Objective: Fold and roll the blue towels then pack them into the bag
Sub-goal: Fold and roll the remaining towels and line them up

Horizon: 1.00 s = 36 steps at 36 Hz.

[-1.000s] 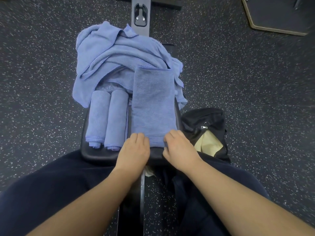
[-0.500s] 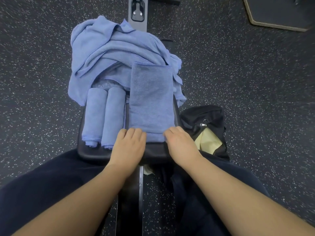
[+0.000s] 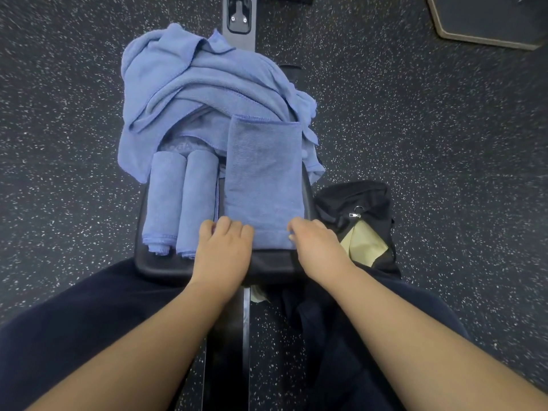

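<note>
Both hands at near edge of the folded towel (image 3: 264,179). L hand (image 3: 223,253) on its near-left corner, fingers curled down over the hem, gripping it. R hand (image 3: 318,247) on near-right corner, fingertips (image 3: 292,235) pinching the edge. Palms down, forearms coming in from bottom of frame.

Folded towel = flat long rectangle, lying lengthwise on the black padded bench seat (image 3: 267,264), right half of pad. Just left of it, 2 rolled towels (image 3: 182,200) side by side, touching each other, parallel to the folded one, near ends by L hand's knuckles.

Behind all three: loose pile of blue towels (image 3: 189,93), crumpled, far end of the pad, hanging off left + right sides. Folded towel's far end overlaps the pile.

Black bag (image 3: 360,203) on floor right of bench, just beside R hand, unzipped, zip pull visible, yellowish lining showing inside. No towel visible in it.

Grey rail (image 3: 238,13) runs out past the pile. Dark speckled rubber floor (image 3: 430,129). Person's dark trousers either side of bench.
</note>
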Each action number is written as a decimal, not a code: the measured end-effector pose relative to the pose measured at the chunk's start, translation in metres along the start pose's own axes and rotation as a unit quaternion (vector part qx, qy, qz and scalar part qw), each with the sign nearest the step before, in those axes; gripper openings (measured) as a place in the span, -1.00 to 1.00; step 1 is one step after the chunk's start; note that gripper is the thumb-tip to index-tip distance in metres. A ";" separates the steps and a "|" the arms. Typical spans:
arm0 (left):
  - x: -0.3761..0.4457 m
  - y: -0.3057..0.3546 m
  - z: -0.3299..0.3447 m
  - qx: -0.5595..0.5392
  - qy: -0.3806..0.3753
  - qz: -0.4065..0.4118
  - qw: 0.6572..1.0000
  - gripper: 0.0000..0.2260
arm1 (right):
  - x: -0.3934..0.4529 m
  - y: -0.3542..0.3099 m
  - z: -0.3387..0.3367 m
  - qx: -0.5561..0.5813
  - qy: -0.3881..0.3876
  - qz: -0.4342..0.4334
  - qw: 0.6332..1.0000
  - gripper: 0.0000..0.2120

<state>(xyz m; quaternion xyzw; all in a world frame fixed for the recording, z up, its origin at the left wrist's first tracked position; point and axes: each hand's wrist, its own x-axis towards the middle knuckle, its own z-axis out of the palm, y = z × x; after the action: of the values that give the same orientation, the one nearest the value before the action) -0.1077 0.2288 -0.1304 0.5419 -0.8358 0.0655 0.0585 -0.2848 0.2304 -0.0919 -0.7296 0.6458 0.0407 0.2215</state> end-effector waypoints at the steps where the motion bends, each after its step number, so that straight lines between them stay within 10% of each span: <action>1: 0.000 0.000 0.001 0.005 0.004 -0.004 1.000 -0.75 | 0.001 0.000 0.002 -0.003 -0.002 0.005 1.000 -0.81; 36: 0.002 0.012 0.000 -0.023 -0.032 0.018 0.999 -0.84 | 0.007 -0.013 0.024 -0.051 0.105 -0.039 0.992 -0.62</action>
<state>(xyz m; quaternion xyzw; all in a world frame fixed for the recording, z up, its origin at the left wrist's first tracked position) -0.1192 0.2314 -0.1310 0.5269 -0.8483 0.0296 0.0430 -0.2654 0.2341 -0.1126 -0.7649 0.6334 -0.0121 0.1165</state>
